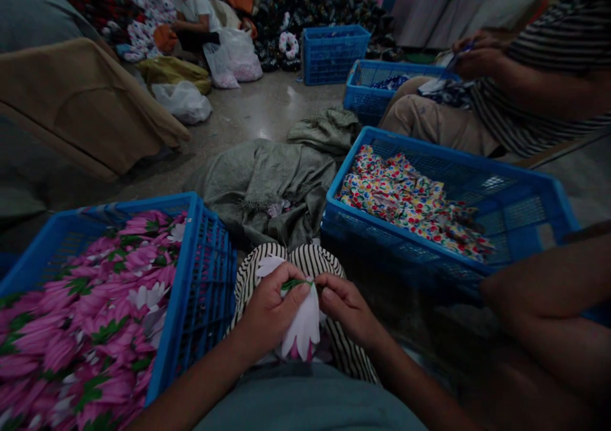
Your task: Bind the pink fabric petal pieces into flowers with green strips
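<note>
Above my lap, my left hand [275, 305] is closed around the top of a fabric flower [304, 323] with white petals hanging down, a green strip at its top and pink at the lower tips. Another white petal piece [270, 265] shows behind that hand's knuckles. My right hand [347, 305] is pinched at the right end of the green strip; whatever sits between its fingertips is too small to make out. Striped cloth [353, 348] covers my legs under both hands, with more pink and white pieces partly hidden below the flower.
To the left stands a blue crate [188, 259] heaped with pink flowers [109, 291]. Another blue crate [396, 218] at the right holds dotted fabric pieces [405, 195]. Green sacking [267, 170] lies ahead. A person in a striped shirt [548, 68] sits at the right; another sits far back.
</note>
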`<state>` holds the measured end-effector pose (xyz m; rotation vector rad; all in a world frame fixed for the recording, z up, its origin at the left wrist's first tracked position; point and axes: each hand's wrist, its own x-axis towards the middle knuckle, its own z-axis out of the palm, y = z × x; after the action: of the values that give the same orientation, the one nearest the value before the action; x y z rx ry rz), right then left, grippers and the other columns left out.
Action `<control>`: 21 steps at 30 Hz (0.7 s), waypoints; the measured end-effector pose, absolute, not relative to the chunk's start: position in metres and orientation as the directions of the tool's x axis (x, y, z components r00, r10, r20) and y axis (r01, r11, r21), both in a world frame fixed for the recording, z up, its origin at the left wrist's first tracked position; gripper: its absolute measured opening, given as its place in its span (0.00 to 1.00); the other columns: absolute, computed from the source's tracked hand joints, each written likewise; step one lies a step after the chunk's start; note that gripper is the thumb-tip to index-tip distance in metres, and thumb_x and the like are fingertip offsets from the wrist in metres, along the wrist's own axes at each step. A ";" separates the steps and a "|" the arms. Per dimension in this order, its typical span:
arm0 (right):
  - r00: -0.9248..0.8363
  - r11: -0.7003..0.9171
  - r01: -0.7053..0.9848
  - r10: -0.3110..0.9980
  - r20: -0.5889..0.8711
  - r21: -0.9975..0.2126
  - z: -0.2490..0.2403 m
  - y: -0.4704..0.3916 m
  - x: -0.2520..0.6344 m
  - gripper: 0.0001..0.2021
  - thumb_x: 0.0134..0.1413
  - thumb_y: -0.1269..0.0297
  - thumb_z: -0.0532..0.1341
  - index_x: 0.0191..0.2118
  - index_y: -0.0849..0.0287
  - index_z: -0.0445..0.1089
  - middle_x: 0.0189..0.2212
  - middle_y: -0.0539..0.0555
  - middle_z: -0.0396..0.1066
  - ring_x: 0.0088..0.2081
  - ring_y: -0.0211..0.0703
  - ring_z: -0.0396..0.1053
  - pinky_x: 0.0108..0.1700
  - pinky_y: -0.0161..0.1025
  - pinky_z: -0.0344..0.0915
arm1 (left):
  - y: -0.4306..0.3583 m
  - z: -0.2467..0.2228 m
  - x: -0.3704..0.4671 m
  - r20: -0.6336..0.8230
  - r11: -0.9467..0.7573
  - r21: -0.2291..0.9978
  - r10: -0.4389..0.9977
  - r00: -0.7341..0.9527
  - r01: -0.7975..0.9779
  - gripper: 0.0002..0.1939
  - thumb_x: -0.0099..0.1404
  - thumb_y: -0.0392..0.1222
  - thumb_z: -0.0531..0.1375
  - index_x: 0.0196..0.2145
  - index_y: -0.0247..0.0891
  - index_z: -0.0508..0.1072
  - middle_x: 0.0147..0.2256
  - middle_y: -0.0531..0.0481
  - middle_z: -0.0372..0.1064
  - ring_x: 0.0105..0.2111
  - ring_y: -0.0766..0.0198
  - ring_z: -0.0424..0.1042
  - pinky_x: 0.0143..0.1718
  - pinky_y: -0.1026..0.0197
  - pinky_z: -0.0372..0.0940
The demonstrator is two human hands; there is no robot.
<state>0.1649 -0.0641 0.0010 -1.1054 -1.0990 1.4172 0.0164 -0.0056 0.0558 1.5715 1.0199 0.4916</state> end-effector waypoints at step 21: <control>0.092 -0.168 -0.504 0.965 -0.246 -0.847 -0.010 -0.062 0.151 0.22 0.37 0.51 0.65 0.38 0.59 0.64 0.25 0.47 0.61 0.19 0.29 0.53 0.19 0.28 0.51 | 0.000 0.028 0.021 -0.445 0.457 0.890 0.859 0.253 0.016 0.11 0.51 0.47 0.62 0.25 0.36 0.68 0.19 0.56 0.64 0.19 0.68 0.64 0.22 0.66 0.59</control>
<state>0.1508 -0.0620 -0.0103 -1.0336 -0.6040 1.4472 0.0208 0.0001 0.0279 0.9383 1.1822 0.7050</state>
